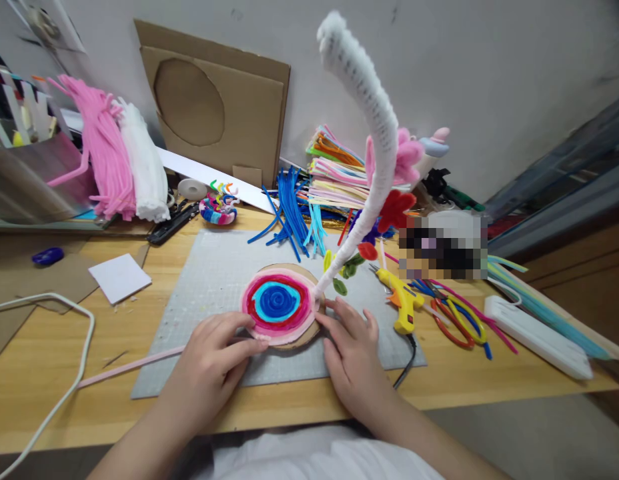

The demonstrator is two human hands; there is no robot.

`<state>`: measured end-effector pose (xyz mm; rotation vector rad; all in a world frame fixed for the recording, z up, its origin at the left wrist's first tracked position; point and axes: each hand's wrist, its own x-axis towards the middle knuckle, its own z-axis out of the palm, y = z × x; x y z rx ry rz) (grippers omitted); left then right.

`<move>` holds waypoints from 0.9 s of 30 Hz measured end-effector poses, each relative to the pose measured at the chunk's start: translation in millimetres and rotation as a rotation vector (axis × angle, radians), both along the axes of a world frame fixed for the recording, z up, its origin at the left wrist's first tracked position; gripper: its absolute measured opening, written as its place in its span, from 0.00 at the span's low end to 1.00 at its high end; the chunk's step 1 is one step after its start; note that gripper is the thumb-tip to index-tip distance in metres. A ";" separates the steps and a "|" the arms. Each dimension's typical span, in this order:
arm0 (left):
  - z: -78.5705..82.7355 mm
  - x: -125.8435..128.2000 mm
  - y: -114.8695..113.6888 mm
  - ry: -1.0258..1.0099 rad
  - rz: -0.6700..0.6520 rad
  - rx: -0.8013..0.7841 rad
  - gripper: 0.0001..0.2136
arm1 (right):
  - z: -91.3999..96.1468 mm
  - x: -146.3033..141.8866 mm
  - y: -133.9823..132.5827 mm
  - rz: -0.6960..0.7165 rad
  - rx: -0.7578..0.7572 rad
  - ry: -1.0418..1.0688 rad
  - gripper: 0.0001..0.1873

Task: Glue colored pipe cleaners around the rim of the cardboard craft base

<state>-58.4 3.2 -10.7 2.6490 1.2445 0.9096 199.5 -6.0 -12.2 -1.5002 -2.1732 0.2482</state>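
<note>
A round cardboard disc (pixel 299 341) lies on the grey cutting mat (pixel 209 280), covered by a spiral of pipe cleaners (pixel 277 303) in blue, light blue, red and pink. My left hand (pixel 212 363) pinches the disc's pale pink outer edge at the lower left, fingers closed on it. A pale pink pipe cleaner (pixel 132 365) trails left from under this hand. My right hand (pixel 352 347) presses its fingertips on the disc's right edge, where a long white pipe cleaner (pixel 374 140) starts and rises steeply upward.
A yellow glue gun (pixel 403 300) lies right of the mat. Bundles of pink (pixel 102 150), white (pixel 144 160) and blue pipe cleaners (pixel 292 207) sit behind, with cardboard (pixel 214 107) against the wall. Red-and-yellow scissors (pixel 459 320), a white power strip (pixel 537 337) and a white cable (pixel 64 393) lie nearby.
</note>
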 end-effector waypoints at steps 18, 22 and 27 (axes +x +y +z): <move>1.4 1.7 0.5 -0.008 0.002 -0.010 0.13 | 9.5 -16.6 8.5 0.063 -0.057 0.139 0.07; 1.6 2.1 -0.6 -0.024 0.011 -0.014 0.13 | 19.6 -18.3 5.8 0.258 -0.162 0.252 0.05; 0.5 1.8 -1.1 -0.025 0.011 -0.013 0.12 | 38.1 -16.0 -1.4 0.635 -0.543 0.585 0.12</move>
